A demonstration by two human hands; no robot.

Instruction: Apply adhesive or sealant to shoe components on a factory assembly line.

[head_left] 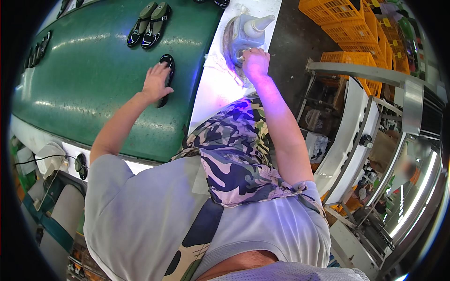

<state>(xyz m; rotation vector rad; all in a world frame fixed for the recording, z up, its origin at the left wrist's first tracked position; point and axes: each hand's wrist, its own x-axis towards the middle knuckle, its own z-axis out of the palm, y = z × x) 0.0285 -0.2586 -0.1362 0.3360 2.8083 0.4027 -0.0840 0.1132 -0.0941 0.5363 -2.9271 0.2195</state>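
My left hand [156,85] rests over a glossy black shoe [168,61] lying on the green work surface [84,84]. Its fingers are spread and the thumb sticks out across the shoe's middle, hiding part of it. On the white ledge [213,79] beside the green surface stands a pale, squarish plastic container [241,35]. A white bottle with a cone-shaped spout [255,26] is at its top right. Against the container's near side my right hand [256,62] is closed, fingers curled together; whatever they pinch is hidden.
A pair of black shoes with greenish inner forms [149,25] stands farther up the green surface. More dark shoes [37,50] lie at its far left. Orange crates [347,25] are stacked at the far right, and a metal-framed rack [361,136] stands nearer on that side.
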